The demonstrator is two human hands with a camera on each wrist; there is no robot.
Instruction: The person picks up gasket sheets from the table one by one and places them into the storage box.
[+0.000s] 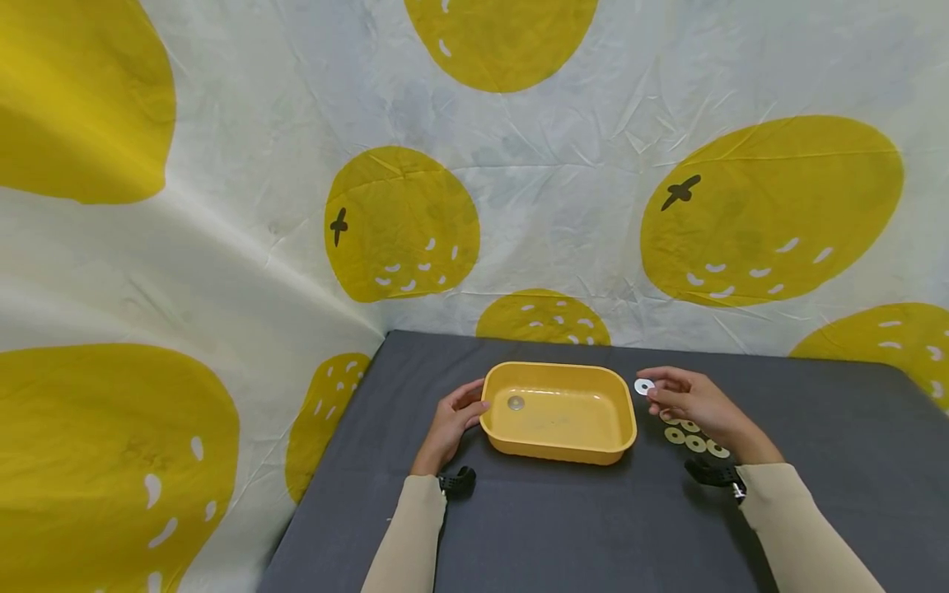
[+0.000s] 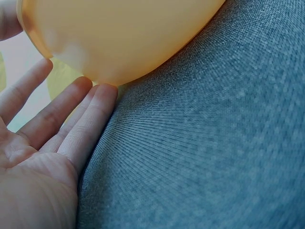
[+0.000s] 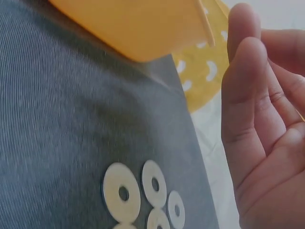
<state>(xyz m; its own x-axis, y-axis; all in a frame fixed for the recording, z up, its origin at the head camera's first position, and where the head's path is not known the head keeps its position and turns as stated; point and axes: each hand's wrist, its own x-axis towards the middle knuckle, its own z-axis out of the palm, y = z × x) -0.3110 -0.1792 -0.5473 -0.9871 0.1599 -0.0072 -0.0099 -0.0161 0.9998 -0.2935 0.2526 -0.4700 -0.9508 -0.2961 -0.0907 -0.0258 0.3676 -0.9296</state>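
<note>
A person's two bare hands work over a dark grey cloth (image 1: 563,527), with a shallow, round-cornered yellow tray (image 1: 556,451) between them. The left hand (image 1: 447,424) holds the tray's near end on its own side: its thumb lies at the rim, while its other fingertips touch the outer wall, spread and nearly straight. The right hand (image 1: 688,402) is just beyond the tray's opposite end, raised above the cloth, pinching a pale, flat washer (image 1: 639,387) between thumb and fingers; the washer points toward the tray, apart from its rim. In the right wrist view the fingertips are together, and that washer cannot be made out behind them. Beneath the right hand, more loose washers (image 3: 111,195) lie flat on the cloth in a close cluster, some touching or nearly touching; the hand partly covers them, so their full number cannot be told. Inside the tray, toward the left hand, lies one small, round, silvery disc (image 1: 516,403), too small to tell whether it has a hole. Each wrist wears a black band (image 1: 457,483) below a beige sleeve (image 1: 408,531). Beyond both hands and to the left hangs a whitish fabric (image 1: 556,222) printed with large yellow fruit shapes.
</note>
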